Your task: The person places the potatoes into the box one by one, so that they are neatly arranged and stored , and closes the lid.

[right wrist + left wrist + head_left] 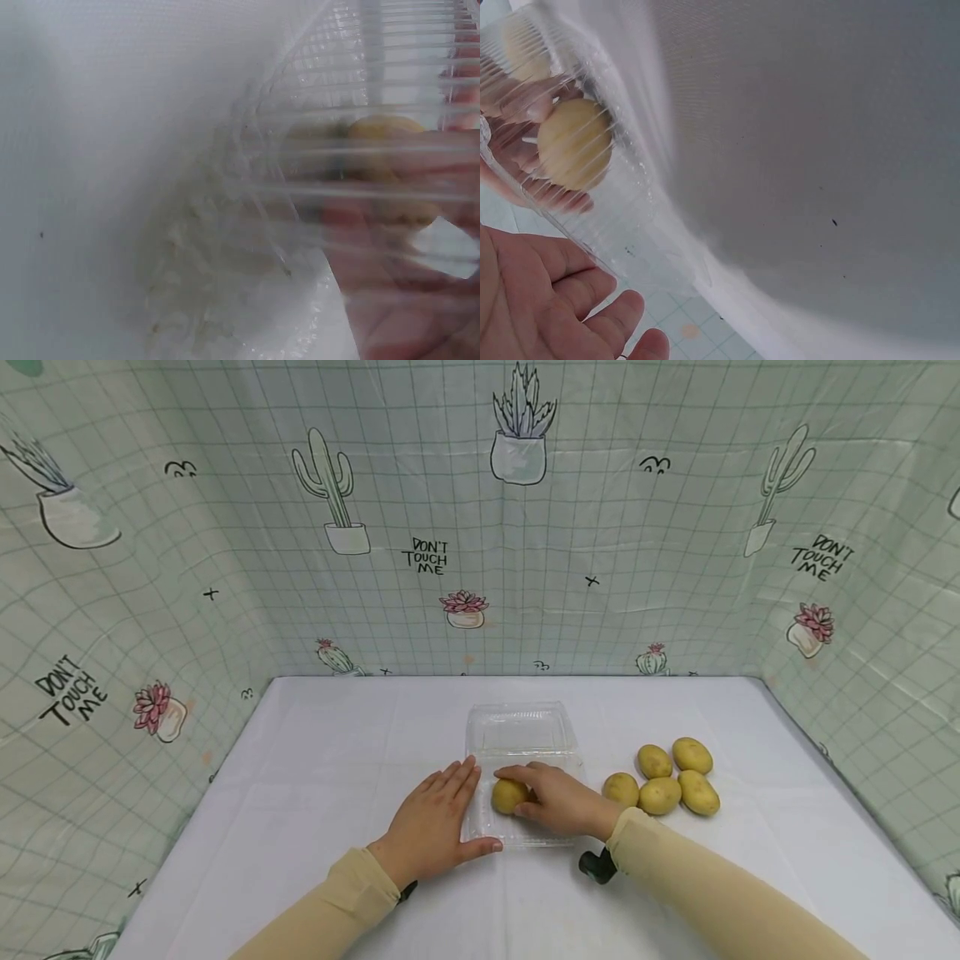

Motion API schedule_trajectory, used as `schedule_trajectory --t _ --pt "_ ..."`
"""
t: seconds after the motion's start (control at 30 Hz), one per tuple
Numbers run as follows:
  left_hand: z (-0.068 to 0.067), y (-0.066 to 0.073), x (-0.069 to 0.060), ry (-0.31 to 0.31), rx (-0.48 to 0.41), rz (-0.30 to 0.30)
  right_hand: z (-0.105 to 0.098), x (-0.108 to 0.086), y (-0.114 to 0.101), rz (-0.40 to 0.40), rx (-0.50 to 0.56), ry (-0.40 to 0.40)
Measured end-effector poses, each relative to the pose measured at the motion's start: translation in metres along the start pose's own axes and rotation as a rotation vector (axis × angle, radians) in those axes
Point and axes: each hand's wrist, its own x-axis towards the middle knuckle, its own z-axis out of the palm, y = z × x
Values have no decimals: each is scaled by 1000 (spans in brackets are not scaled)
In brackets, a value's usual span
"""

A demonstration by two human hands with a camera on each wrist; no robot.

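A clear plastic clamshell container (517, 727) lies with its lid folded back on the white table. Inside its near half, my right hand (564, 797) grips a potato (508, 795) between fingers and thumb. The same potato (576, 144) shows through the ribbed wall in the left wrist view. My left hand (435, 821) rests along the container's left side, fingers straight and thumb at the front edge. In the right wrist view, the right hand (420, 270) and potato (386, 135) appear blurred behind the clear plastic.
Several potatoes (660, 795) sit in a group on the table, right of the container and beyond the right forearm. A dark wrist-worn device (597, 866) shows under the right sleeve. Patterned cloth (465, 510) walls the table at back and sides.
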Motion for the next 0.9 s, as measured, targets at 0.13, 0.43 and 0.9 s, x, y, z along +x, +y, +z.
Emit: schedule_trajectory --t 0.13,0.43,0.9 --pt "0 0 0 15 -3 10 2 1 0 -13 8 14" --pt "0 -1 -1 -4 -5 0 8 4 -1 9 74 21" --pt "-1 0 -1 22 1 16 8 6 -4 42 82 6"
